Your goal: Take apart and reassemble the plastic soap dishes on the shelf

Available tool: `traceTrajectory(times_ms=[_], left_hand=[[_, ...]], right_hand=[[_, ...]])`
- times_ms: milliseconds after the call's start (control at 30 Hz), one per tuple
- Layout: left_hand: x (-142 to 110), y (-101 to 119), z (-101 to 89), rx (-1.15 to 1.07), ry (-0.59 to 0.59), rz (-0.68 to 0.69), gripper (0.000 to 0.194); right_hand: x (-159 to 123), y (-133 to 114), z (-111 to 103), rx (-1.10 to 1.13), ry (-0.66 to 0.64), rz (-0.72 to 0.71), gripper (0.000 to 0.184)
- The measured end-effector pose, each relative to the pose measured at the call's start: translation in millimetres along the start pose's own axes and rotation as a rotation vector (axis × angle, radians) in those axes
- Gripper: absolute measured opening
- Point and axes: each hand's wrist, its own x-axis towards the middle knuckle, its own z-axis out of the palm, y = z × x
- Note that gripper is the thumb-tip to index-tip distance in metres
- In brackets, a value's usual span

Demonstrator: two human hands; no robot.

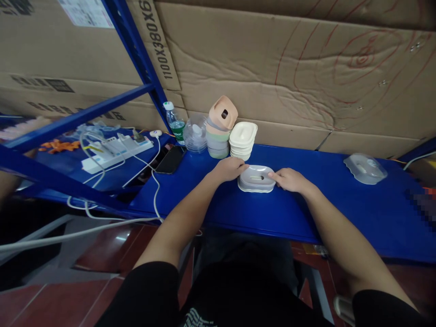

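Note:
A small oblong container [256, 185] with a greyish top and a pale rim rests on the blue table. Through an oval slot in its top a light strip shows. My left hand [230, 169] grips its left end, thumb and fingers bent at the upper corner. On the opposite end, my right hand [289, 180] presses with the thumb on top and the fingers curled at the side. Just behind my left hand stands a stack of cream lids [243, 136]. Beside it is a pile of pastel containers [218, 143], with a peach slotted piece [223, 112] tilted on top.
Clear round lids [195, 135], a water bottle [175, 125] and a dark phone [170, 160] stand or lie at the left. A clear lid [365, 169] lies far right. Beyond the blue frame [78, 117] are a power strip [117, 152], cables and another person's blurred hand [25, 129].

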Motion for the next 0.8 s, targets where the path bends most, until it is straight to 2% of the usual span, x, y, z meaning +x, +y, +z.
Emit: traceTrajectory(times_ms=[300, 500, 633, 800], left_hand=[[-3.8, 5.6, -5.2, 0.007, 0.033, 0.005, 0.04], [-5.6, 8.3, -9.6, -0.02, 0.008, 0.027, 0.041], [-5.4, 7.6, -11.2, -0.05, -0.055, 0.015, 0.04], [-2.8, 3.7, -4.7, 0.014, -0.073, -0.016, 0.039]], right_hand=[[-1.9, 1.1, -2.5, 0.037, 0.044, -0.019, 0.081], [-3.4, -0.7, -3.6, 0.05, 0.013, -0.008, 0.083], [-1.2, -1.0, -1.8, -0.002, 0.02, 0.018, 0.081], [2.1, -5.5, 2.6, -0.14, 0.011, 0.047, 0.08]])
